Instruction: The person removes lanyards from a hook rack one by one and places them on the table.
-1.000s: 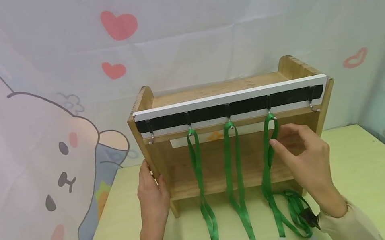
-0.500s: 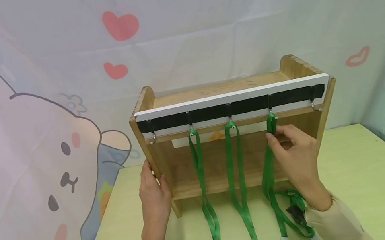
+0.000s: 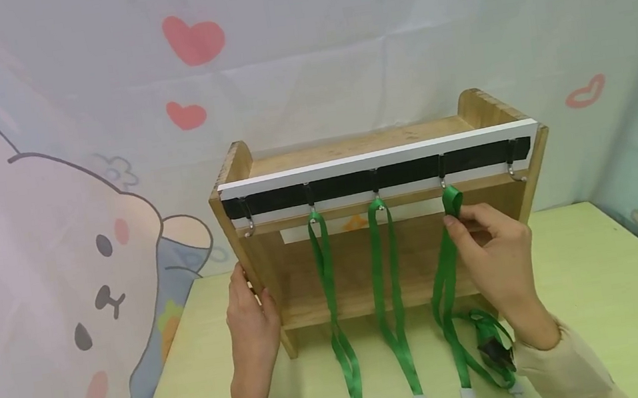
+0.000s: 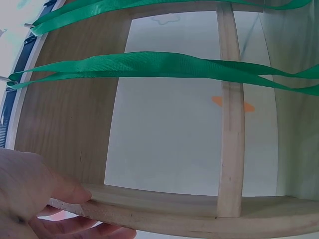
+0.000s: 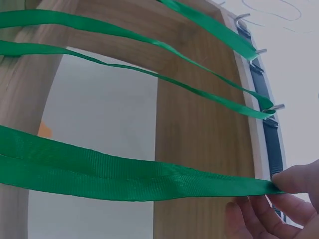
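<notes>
In the head view, my right hand [image 3: 499,262] pinches a green lanyard [image 3: 449,256] between thumb and fingers, just below its top loop. The loop sits at the fourth hook [image 3: 443,181], slightly to its right, with the hook's shank showing above it. From the right wrist view, the pinched strap [image 5: 149,181] runs taut and flat to my fingertips. My left hand [image 3: 253,342] grips the left side panel of the wooden shelf [image 3: 360,146], thumb inside and fingers outside. Two more lanyards, one at left [image 3: 326,272] and one in the middle [image 3: 375,265], hang from hooks.
The outer left hook [image 3: 248,225] and outer right hook [image 3: 514,172] are bare. A bunched green lanyard [image 3: 480,322] lies on the yellow table [image 3: 604,296] by my right wrist. A printed cloth backdrop [image 3: 303,80] stands close behind the shelf.
My right hand has closed its thumb and fingers on the fourth hook's lanyard, drawing its strands together. Its loop has shifted slightly right of the hook. My left hand stays on the shelf.
</notes>
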### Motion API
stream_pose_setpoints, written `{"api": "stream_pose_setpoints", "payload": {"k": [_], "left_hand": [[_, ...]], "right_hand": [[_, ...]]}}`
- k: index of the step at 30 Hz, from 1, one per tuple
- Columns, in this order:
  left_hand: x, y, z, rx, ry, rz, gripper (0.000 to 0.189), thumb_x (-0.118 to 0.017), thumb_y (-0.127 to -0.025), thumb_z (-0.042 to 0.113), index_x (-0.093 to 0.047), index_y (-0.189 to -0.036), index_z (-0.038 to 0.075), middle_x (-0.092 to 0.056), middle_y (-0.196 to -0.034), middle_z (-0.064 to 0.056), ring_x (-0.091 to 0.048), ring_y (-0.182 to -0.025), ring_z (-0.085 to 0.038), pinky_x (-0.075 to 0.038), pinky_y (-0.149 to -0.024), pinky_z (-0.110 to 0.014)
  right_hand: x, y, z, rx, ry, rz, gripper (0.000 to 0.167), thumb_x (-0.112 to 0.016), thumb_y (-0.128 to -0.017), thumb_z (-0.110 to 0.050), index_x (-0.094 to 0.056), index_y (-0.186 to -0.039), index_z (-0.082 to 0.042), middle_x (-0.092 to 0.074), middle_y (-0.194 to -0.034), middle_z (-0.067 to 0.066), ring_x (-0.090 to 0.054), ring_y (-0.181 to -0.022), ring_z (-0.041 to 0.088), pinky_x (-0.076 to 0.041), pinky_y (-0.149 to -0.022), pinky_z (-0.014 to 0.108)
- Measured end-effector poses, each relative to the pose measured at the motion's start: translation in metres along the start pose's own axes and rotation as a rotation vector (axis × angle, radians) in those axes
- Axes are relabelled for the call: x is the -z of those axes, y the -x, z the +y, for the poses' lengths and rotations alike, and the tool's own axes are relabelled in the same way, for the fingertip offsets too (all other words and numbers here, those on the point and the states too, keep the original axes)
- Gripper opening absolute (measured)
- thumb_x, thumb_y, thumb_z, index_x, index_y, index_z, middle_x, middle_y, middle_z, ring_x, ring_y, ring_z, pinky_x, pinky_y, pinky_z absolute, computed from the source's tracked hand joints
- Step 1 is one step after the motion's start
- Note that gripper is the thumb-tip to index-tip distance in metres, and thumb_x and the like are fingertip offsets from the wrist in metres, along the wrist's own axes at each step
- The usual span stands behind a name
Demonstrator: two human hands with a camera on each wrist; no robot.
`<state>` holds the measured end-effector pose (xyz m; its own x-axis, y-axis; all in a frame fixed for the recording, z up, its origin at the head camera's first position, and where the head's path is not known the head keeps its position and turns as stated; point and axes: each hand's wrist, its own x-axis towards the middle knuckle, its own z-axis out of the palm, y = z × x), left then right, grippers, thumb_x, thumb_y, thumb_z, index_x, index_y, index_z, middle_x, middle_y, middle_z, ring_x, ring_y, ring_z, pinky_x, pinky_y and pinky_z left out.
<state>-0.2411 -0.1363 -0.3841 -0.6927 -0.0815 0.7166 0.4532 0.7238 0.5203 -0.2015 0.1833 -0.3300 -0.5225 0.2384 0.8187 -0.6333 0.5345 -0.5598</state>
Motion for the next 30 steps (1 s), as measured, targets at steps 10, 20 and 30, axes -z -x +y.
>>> {"api": "stream_pose_setpoints", "payload": {"k": [10, 20, 30], "left_hand": [[0.0, 0.0, 0.0, 0.024, -0.014, -0.014, 0.053, -0.06, -0.09, -0.016, -0.038, -0.138, -0.018, -0.053, -0.123, -0.036, -0.061, -0.108, -0.051, -0.057, -0.079, -0.059], [0.001, -0.002, 0.0, 0.046, -0.004, -0.034, 0.055, -0.06, -0.092, -0.014, -0.036, -0.141, -0.016, -0.052, -0.127, -0.036, -0.058, -0.115, -0.052, -0.054, -0.085, -0.061], [0.0, 0.0, 0.002, 0.05, -0.005, -0.038, 0.055, -0.06, -0.091, -0.015, -0.037, -0.141, -0.016, -0.052, -0.127, -0.035, -0.059, -0.115, -0.051, -0.054, -0.085, -0.061]], "right_hand": [[0.013, 0.019, -0.005, -0.088, -0.014, -0.082, 0.01, -0.07, -0.09, 0.009, -0.076, -0.094, 0.001, -0.074, -0.087, 0.007, -0.067, -0.074, 0.001, -0.052, -0.068, 0.011], [0.027, 0.031, -0.003, -0.249, -0.048, -0.204, 0.007, -0.067, -0.094, 0.003, -0.073, -0.097, 0.005, -0.074, -0.087, -0.001, -0.07, -0.076, 0.003, -0.055, -0.066, 0.016], [0.033, 0.043, 0.002, -0.422, -0.147, -0.378, 0.013, -0.064, -0.099, -0.003, -0.07, -0.1, 0.008, -0.073, -0.084, 0.006, -0.07, -0.068, 0.015, -0.061, -0.063, 0.031]]}}
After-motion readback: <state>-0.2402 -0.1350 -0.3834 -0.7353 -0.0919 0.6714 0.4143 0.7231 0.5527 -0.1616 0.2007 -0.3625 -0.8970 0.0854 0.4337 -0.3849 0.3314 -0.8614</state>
